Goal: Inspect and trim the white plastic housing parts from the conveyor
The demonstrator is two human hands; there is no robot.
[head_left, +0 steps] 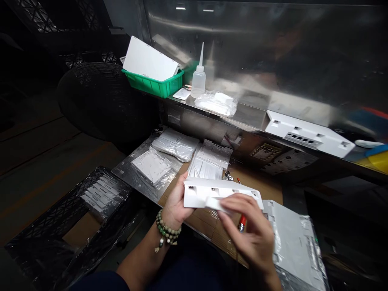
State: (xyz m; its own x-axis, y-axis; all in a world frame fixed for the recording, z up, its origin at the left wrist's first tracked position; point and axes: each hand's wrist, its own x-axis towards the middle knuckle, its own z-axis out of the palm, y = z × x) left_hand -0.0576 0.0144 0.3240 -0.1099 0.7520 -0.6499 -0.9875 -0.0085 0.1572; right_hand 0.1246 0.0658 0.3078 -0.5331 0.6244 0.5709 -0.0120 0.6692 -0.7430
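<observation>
So, my left hand [174, 207] has its fingers clamped on the white panel [222, 189], right hand [254, 236] pinching a white pad [214, 203] against it.

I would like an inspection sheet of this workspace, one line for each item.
Surface: brown cardboard, partly covered by bags.
Job's things: white panel, held over the cardboard; red-handled tool lies under the right hand.
Clutter: bagged white parts; green bin and squeeze bottle on the metal shelf.
Grippers: left hand grips the panel's left end; right hand rests fingers on it, grip unclear.
Cables: nothing seen.
Surroundings: black crate and black fan on the left, dim floor.
</observation>
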